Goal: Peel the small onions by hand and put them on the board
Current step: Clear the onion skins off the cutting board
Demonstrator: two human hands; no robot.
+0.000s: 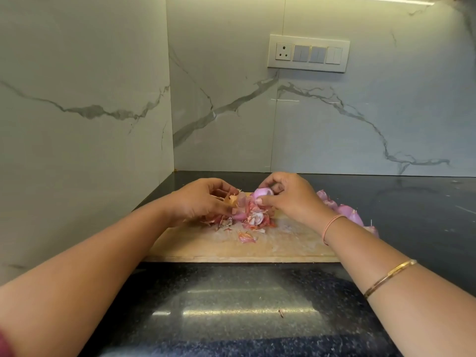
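Note:
A wooden board (257,249) lies on the dark counter. Above its far edge my right hand (291,195) grips a small pink onion (260,193) between thumb and fingers. To its left my left hand (203,199) pinches a strip of dry orange skin (233,199). A heap of loose onion skins (253,217) lies under both hands on the board. Several peeled pink onions (346,211) sit on the board's right side, partly hidden behind my right wrist.
The black granite counter (244,305) runs toward me, with a small skin scrap (280,313) on it. Marble walls meet in a corner behind the board. A switch panel (308,53) is mounted on the back wall.

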